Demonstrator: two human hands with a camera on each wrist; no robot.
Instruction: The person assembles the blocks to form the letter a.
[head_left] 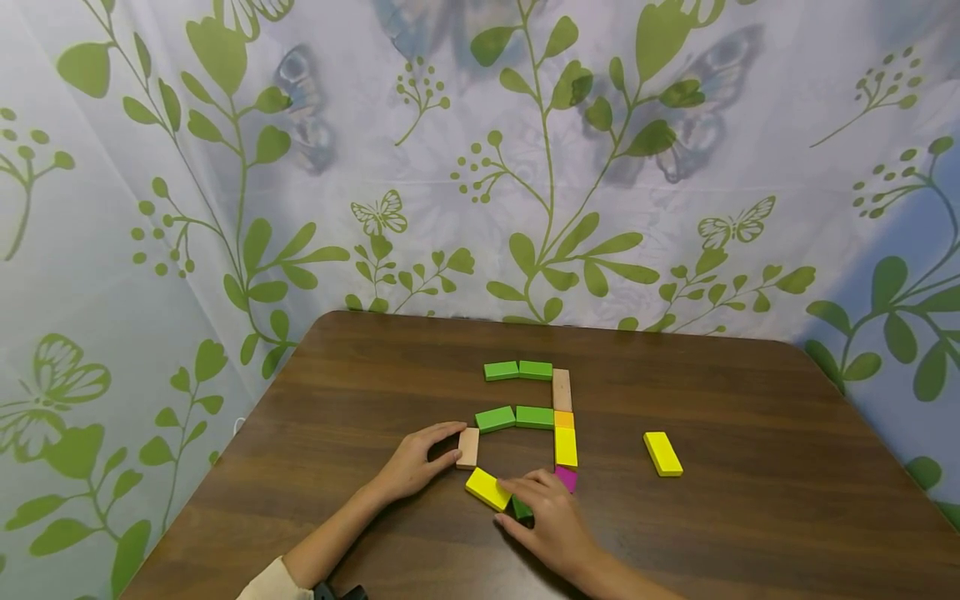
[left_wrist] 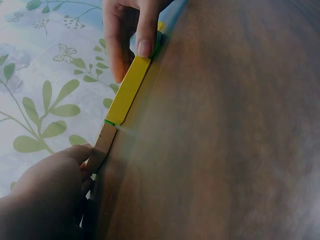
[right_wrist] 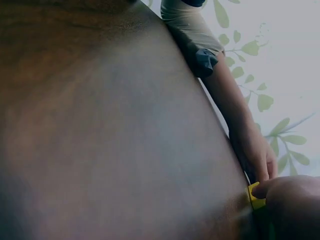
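Note:
My left hand (head_left: 414,460) holds a plain wooden block (head_left: 468,450) between thumb and index finger at the left side of a block outline on the table. Just below that block, a yellow block (head_left: 487,489) lies slanted. My right hand (head_left: 551,517) has its thumb and fingers around a dark green block (head_left: 522,510), partly hidden under it, with fingertips by the yellow block's end. A purple block (head_left: 566,478) shows beyond the right hand's knuckles. In the left wrist view, the wooden block (left_wrist: 103,145) and yellow block (left_wrist: 129,92) stand nearly end to end.
Light green blocks (head_left: 535,417) form two rows on the brown table (head_left: 360,375). A wooden block (head_left: 562,390), an orange block (head_left: 564,420) and a yellow block (head_left: 566,447) run down the right side. Another yellow block (head_left: 663,454) lies apart. A patterned curtain (head_left: 420,167) hangs behind.

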